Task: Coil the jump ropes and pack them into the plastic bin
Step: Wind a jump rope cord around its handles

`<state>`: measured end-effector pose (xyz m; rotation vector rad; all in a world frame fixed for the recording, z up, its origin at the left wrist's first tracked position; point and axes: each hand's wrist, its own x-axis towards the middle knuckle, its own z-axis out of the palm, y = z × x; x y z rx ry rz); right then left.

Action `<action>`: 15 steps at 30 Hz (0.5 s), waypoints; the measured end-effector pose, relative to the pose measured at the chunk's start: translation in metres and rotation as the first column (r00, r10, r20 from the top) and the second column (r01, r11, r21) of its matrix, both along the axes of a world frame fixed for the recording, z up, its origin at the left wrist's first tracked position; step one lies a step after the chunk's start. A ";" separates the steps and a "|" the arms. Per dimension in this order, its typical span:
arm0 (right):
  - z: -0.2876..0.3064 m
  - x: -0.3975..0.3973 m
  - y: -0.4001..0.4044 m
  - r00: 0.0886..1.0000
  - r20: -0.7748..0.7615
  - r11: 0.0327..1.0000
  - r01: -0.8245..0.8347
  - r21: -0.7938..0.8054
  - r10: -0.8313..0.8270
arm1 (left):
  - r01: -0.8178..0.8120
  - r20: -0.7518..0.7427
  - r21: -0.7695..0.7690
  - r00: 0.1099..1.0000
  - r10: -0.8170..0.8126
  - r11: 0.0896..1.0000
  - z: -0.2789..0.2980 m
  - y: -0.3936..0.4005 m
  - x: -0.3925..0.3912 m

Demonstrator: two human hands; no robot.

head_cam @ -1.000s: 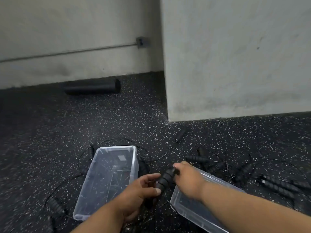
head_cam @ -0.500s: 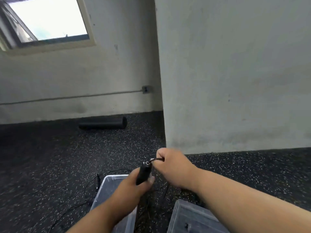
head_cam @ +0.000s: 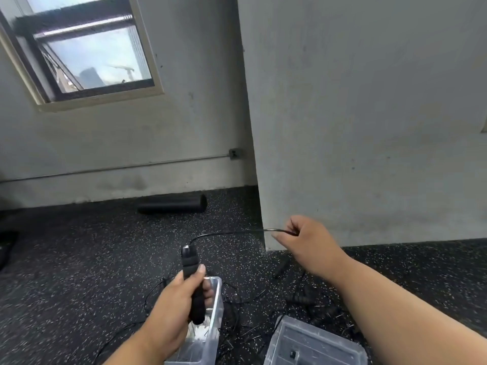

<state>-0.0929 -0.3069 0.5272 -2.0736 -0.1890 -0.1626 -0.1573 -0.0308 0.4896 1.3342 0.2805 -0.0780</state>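
The right hand [head_cam: 308, 241] has drawn the cord [head_cam: 232, 233] away from the handle [head_cam: 191, 283] gripped by the left hand [head_cam: 176, 306], pinching it taut; coiling can begin.

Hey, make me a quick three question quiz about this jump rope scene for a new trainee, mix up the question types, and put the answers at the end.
1. True or false: the left hand grips a black jump rope handle upright.
2. What does the right hand pinch? A) the rope cord B) a bin lid C) the foam roller
3. Fill in: the foam roller lies on the floor against the ____.

Key
1. True.
2. A: the cord runs from the handle's top to the right hand's fingers.
3. Wall, below the window.
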 end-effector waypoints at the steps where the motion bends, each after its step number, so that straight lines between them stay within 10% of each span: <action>1: 0.003 -0.003 0.001 1.000 0.006 0.999 -0.013 0.030 0.012 | 0.042 -0.019 0.053 0.999 -0.041 0.998 -0.002 -0.001 -0.002; 7: 0.038 -0.020 0.023 0.976 0.112 0.957 -0.204 0.204 0.185 | 0.366 -0.150 0.445 0.930 -0.335 0.818 -0.019 -0.034 0.001; 15: 0.066 -0.025 0.030 0.935 0.205 0.873 -0.345 0.345 0.289 | 0.416 -0.124 0.593 0.893 -0.432 0.689 -0.016 -0.082 0.022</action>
